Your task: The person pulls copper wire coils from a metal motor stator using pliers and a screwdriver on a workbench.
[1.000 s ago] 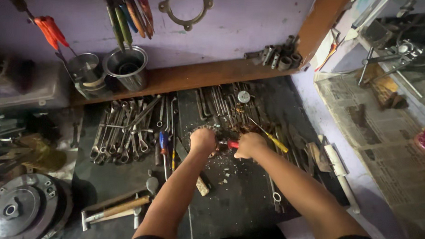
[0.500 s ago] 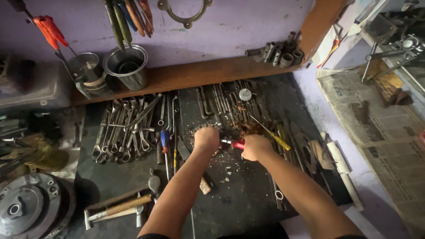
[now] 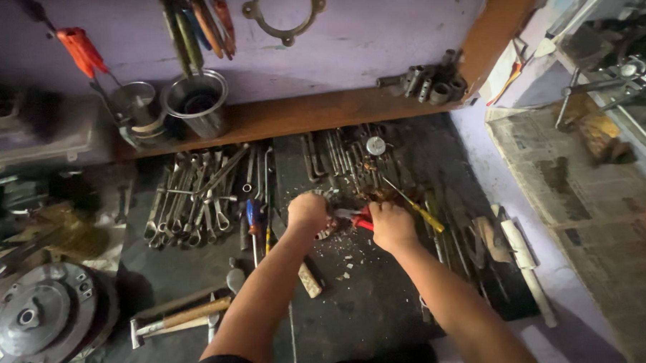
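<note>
A slip is the risk: should the red-handled pliers [image 3: 358, 219], clenched in the right hand [image 3: 391, 225], skid off, knuckles could be driven into the spanners [image 3: 191, 197] at nine o'clock. The left hand [image 3: 307, 212] is closed over a small part, mostly hidden, at mat [image 3: 356, 302] centre; both forearms are extended toward twelve o'clock.

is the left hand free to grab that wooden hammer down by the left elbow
Probably not straight away. The left hand is closed over a toothed round part up the mat, next to the red-handled tool in the right hand. The hammer itself lies uncovered, so the path looks free once the hand lets go.
</note>
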